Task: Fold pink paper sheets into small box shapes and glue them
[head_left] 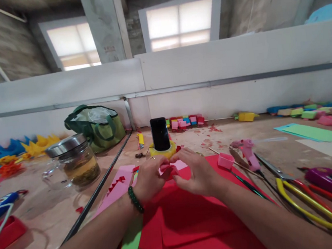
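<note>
My left hand [150, 179], with a dark green bead bracelet [135, 200] on its wrist, pinches a small red folded paper piece [168, 173]. From the other side, the thumb and bent fingers of my right hand [198, 172] close around the same piece. Fingers hide part of its shape. Both hands are above a stack of red paper sheets [195, 225]. A pink paper sheet [124, 177] with red zigzag scraps lies left of them, and a green sheet [131, 244] shows below my left wrist. A small pink paper box [225, 161] sits right of my right hand.
A phone [160, 135] stands on a yellow tape roll [164, 150] ahead. To the left are a glass tea jar [79, 166] and green bag [107, 131]. A pink glue gun [249, 155], scissors [309, 204] and purple tool [331, 185] lie right. Paper boxes [183, 121] line the wall.
</note>
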`<state>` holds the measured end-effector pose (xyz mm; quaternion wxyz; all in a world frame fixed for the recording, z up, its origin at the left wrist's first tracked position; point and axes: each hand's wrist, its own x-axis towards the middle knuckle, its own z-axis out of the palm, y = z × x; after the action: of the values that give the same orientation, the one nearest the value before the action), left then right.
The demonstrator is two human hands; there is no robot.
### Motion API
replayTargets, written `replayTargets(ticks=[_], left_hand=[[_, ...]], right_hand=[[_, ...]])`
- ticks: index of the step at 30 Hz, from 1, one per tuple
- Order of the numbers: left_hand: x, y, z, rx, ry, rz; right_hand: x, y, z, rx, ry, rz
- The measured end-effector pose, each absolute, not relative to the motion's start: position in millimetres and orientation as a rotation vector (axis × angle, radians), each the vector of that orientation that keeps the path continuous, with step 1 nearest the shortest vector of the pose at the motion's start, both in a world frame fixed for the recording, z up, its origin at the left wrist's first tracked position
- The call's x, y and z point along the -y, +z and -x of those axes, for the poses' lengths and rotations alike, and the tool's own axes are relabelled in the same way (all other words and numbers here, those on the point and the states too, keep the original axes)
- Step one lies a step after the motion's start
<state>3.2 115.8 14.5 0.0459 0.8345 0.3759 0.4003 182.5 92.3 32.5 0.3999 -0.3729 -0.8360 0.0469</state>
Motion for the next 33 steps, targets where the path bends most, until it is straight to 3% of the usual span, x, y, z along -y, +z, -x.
replayTargets(ticks=[8,16,22,33], left_hand=[[-111.4,17.0,-9.5,-1.217,0.959,-2.402],[-124.8,26.3,-3.9,-0.916,1.007,-1.598],[-124.2,21.4,-6.7,-1.009,0.834,-1.723],[-123.1,14.2,-11.7,-1.233,0.882,-1.867]], right_hand=[[-99.8,24.2,-177.8,2.105,0.257,1.388],[-113.0,15.9,-187.3,1.928,0.23,1.452],[-108.7,17.6,-183.2,1.915,0.211,1.455],[-104.4,16.4,-170.8,1.949,0.313,1.501]])
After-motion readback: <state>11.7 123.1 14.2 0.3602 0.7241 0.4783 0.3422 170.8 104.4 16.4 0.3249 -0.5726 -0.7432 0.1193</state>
